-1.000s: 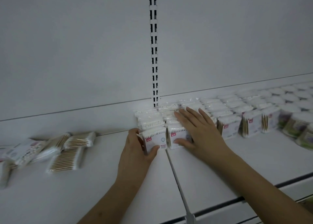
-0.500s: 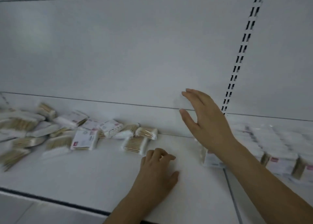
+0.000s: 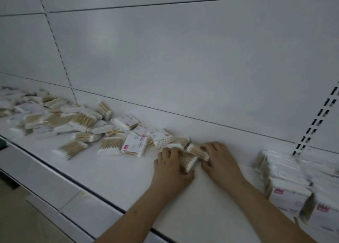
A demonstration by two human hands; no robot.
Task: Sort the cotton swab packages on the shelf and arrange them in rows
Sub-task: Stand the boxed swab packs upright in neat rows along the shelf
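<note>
A loose heap of cotton swab packages (image 3: 80,121) lies across the left and middle of the white shelf (image 3: 113,176). At the heap's right end my left hand (image 3: 169,169) grips one package of wooden-stick swabs (image 3: 188,163). My right hand (image 3: 219,160) pinches a second package (image 3: 197,151) just behind it. Neat rows of upright packages (image 3: 289,189) with red labels stand at the right.
The white back panel (image 3: 183,68) rises behind the shelf, with slotted uprights at the left (image 3: 56,46) and right (image 3: 319,123). The shelf's front edge (image 3: 60,182) runs diagonally below the heap, and a lower shelf shows beneath it.
Both hands left the tidy rows and moved left to the loose heap. My left hand went from resting on the bare shelf to gripping a package; my right came down onto another.
</note>
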